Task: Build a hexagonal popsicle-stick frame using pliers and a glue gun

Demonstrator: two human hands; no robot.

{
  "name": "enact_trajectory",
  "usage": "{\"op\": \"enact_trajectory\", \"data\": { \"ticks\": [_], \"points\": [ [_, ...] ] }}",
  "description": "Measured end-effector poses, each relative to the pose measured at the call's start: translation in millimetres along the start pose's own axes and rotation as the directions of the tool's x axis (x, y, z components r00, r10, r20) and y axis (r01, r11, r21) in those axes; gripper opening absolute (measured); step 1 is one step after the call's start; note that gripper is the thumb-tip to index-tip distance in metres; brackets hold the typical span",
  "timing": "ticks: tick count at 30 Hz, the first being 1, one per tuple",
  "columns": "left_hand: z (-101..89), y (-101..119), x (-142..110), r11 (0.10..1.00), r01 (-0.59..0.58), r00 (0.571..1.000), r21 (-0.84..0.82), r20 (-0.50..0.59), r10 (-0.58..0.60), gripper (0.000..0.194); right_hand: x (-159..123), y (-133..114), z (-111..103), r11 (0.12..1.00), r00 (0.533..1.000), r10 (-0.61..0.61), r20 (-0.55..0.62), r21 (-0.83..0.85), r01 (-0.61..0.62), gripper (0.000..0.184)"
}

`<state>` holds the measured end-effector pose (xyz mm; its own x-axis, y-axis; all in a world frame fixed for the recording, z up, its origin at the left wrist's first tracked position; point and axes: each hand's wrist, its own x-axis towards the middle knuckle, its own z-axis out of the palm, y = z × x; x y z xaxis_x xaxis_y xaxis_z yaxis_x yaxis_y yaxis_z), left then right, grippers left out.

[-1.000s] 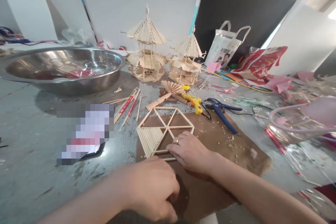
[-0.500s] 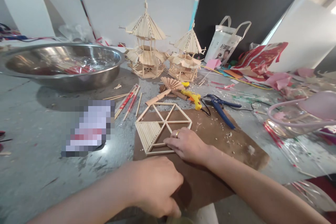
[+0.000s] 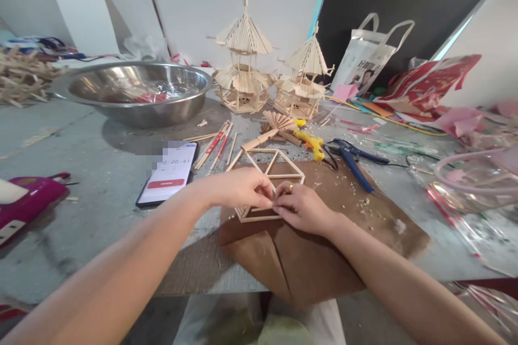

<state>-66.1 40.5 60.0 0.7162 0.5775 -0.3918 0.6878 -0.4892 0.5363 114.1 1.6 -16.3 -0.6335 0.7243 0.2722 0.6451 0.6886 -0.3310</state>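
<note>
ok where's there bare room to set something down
Mostly bare table between the purple tool and the phone, in front of the metal bowl. Crowded: behind and right of the wooden frame, where the fan, yellow glue gun and pliers lie.

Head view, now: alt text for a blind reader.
Left hand and right hand are close together over a hexagonal stick frame partly on a brown sheet. Behind stand a taller pagoda, a shorter pagoda and a metal basin.

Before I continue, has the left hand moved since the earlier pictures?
Yes. Judged against the phone, the left hand moved forward, from nearer than the phone to about level with it, and now reaches over the stick frame.
</note>
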Motion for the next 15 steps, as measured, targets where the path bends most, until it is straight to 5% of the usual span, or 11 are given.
{"op": "enact_trajectory", "data": {
  "ticks": [5,11,15],
  "points": [
    [17.4,-15.8,18.6,0.992,0.008,1.0,0.123,-0.006,-0.008,0.022,0.3,-5.0,0.1,0.999,1.0,0.011,0.023,-0.031,-0.011,0.019],
    [27.0,-9.5,18.2,0.976,-0.02,0.998,0.217,-0.058,0.034,0.019,0.1,-4.6,1.6,1.0,0.999,-0.011,0.03,0.026,0.01,0.019],
    [28.1,-12.3,18.9,0.977,-0.066,0.994,0.205,-0.071,0.082,0.02,-2.3,-4.1,-4.7,1.0,0.996,-0.018,-0.083,0.009,0.019,0.015]
  ]
}}
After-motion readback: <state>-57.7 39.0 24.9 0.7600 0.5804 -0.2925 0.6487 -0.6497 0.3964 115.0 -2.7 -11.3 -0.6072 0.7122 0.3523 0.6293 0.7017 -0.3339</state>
